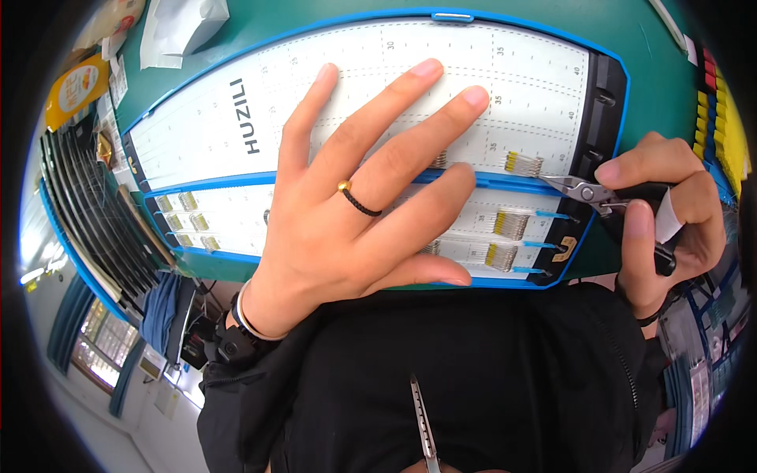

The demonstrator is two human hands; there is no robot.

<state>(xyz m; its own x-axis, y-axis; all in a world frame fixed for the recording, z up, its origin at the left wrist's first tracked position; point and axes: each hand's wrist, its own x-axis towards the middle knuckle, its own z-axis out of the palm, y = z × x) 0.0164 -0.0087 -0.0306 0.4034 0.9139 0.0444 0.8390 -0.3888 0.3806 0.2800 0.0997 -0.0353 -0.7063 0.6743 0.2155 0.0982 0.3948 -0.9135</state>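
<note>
The left hand (pixel 355 181) lay palm down across the middle of the blue case (pixel 611 71), its fingers spread wide and pointing to the far side, the thumb out along the case's near edge; it gripped nothing, and a black ring with a gold bead circled one finger. The right hand (pixel 670 205), at the case's right end, was closed around black-handled pliers (pixel 587 193), thumb and forefinger near the pivot. The pliers' narrow nose pointed left onto the blue divider (pixel 505 180); whether it held anything could not be told.

The case sat open along the worktop (pixel 654 94)'s near edge, against the person's black jacket (pixel 473 355). Its larger far panel (pixel 544 87) was white with dashed lines and carried a yellow-ended metal bundle (pixel 523 164) just left of the pliers. The near panel (pixel 473 209) held more such bundles at both ends, with blue strips (pixel 556 214) beside those on the right. The left hand hid part of both panels.

Toward the worktop's far left corner lay a white bag (pixel 181 31), and nearer the left edge a yellow packet (pixel 76 92). Dark curved strips (pixel 91 213) stood in a row left of the case. Yellow stepped pieces (pixel 702 118) showed beyond the right hand.
</note>
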